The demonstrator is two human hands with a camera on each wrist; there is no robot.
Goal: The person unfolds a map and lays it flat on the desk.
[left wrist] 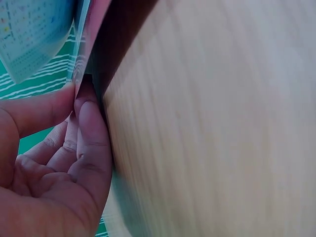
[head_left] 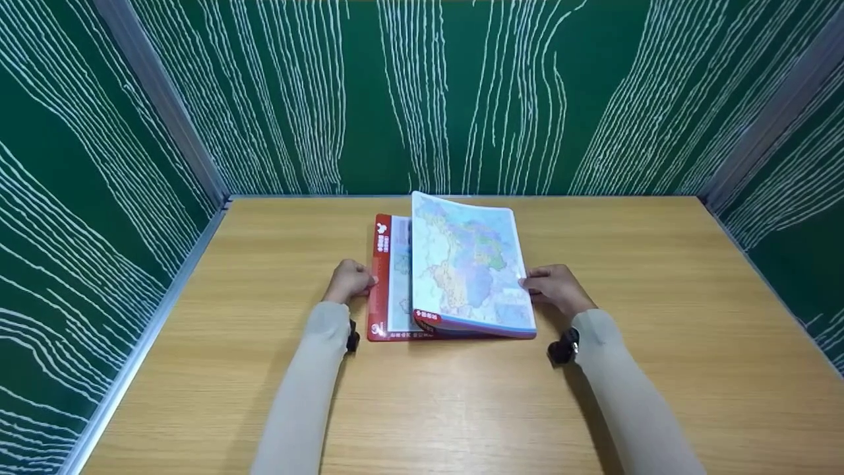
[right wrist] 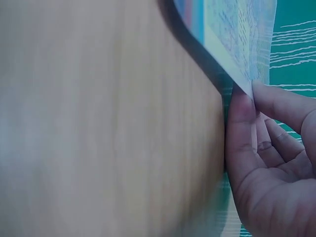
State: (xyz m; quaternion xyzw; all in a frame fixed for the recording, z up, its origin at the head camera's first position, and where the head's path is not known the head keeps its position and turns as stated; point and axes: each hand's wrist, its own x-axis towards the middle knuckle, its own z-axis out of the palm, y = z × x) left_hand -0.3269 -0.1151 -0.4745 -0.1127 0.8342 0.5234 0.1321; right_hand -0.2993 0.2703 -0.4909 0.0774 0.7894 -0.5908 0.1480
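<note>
A printed map (head_left: pixel 471 257) with a glossy surface lies folded over near the middle of the table. Its upper part, in pastel regions on pale blue, bulges up and overlaps a lower part with a red border (head_left: pixel 380 290). At the left side, my left hand (head_left: pixel 349 281) pinches the red edge. The left wrist view shows the thumb above that edge and curled fingers (left wrist: pixel 91 128) beneath it. My right hand (head_left: pixel 559 288) pinches the map's right edge between thumb and index finger, seen closely in the right wrist view.
The wooden table (head_left: pixel 455 409) stretches around the map on all sides. Green walls (head_left: pixel 362 99) with white wavy lines stand at its back and both sides, with grey metal posts (head_left: pixel 165 99) at the corners. A dark device (head_left: pixel 562 348) sits at the right wrist.
</note>
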